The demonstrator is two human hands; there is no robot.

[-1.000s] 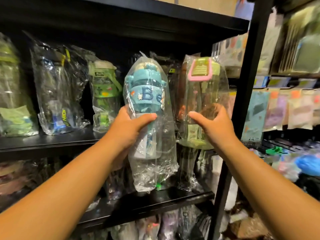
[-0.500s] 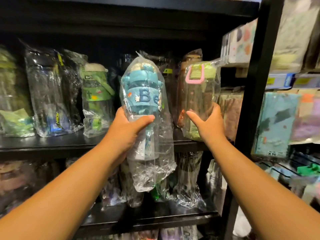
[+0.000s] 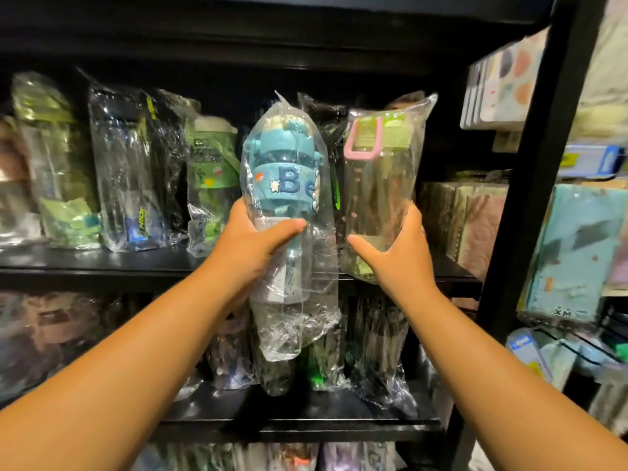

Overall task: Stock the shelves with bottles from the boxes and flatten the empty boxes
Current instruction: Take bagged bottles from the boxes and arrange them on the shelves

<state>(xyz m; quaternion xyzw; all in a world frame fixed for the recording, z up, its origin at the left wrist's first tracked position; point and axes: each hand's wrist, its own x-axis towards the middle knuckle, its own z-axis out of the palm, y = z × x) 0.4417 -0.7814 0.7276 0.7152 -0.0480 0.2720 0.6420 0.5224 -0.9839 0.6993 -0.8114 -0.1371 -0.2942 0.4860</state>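
At frame centre, left hand (image 3: 249, 248) fingers grasp the bagged blue bottle (image 3: 285, 185) upright. Right hand (image 3: 396, 254) fingers grasp the pink-handled bottle (image 3: 377, 185) at the shelf (image 3: 136, 263) edge.

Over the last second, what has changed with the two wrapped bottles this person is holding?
The right hand carried the pink-handled bottle forward to the middle shelf. Its base now sits about at the shelf's front edge, with the right grip still on it. Nothing was let go. The left hand keeps the blue bottle upright in front of the shelf, as before.
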